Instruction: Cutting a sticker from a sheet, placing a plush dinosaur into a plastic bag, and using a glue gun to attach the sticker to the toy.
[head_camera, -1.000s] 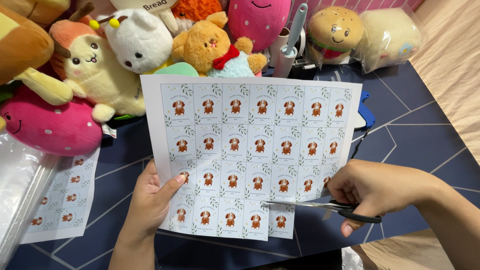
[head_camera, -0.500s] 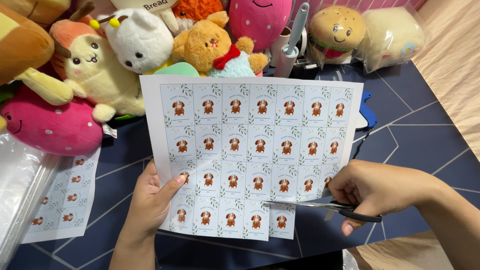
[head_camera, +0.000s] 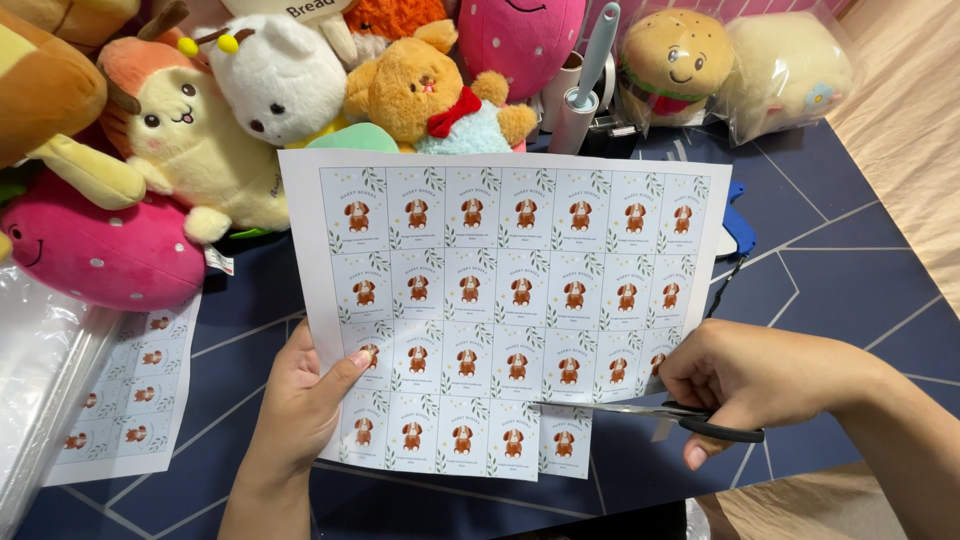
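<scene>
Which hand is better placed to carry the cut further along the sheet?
The right hand, probably: it grips the scissors, whose blades already lie in the printed sheet between its lowest rows. The left hand only pinches the sheet's lower left edge.

Two bare hands are seen, left hand (head_camera: 305, 405) and right hand (head_camera: 745, 375), each with a bare forearm shown to the frame edge. No sleeve, glove, ring or watch is visible. Fingernails are kept short and unpainted. Nothing else of the body is shown.
</scene>
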